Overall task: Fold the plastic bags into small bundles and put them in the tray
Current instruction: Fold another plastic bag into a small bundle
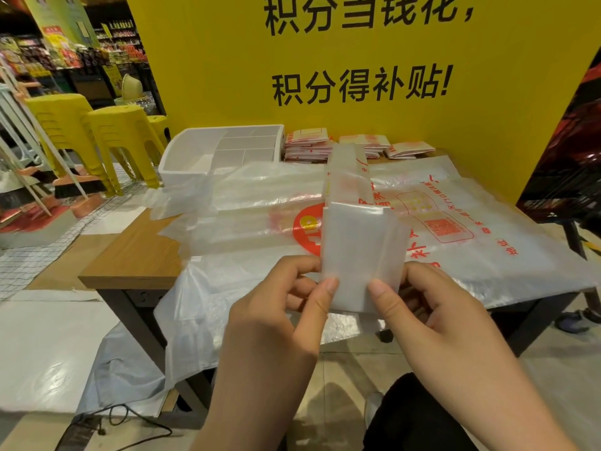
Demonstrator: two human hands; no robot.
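Leftward first: shop shelves (pixel 65 50) crowded with goods, leaning brooms (pixel 70 190) with a brush head on the floor, then three yellow stools (pixel 61 122) side by side. Next, at the far left corner of the wooden table (pixel 136 252), one white tray (pixel 182 154) split into compartments, with bare wood showing only along the table's left edge. Spread over the rest of the top, loose clear plastic bags (pixel 253 206), overlapping and too layered to count, one hanging off the near edge toward the pale floor. Lower down, a black cable (pixel 130 424) lying on that floor. Centre, held up above the table's near edge: one folded strip of plastic bag (pixel 361 252), its lower end pinched by the left hand (pixel 286 310) — thumb on the front, fingers curled behind — and likewise by the right hand (pixel 426 314). Doubled over at its middle, with the far length reaching away toward the back and hiding part of the red print on the big bag (pixel 481 255) lying flat beneath, plus part of the stacks behind. Beyond, just right of the tray and outside it, three low stacks of folded bundles (pixel 309 146). Behind everything, a yellow board (pixel 374 50) with black characters; far right, a dark glossy panel (pixel 566 151) and one shoe (pixel 572 320) on the floor.
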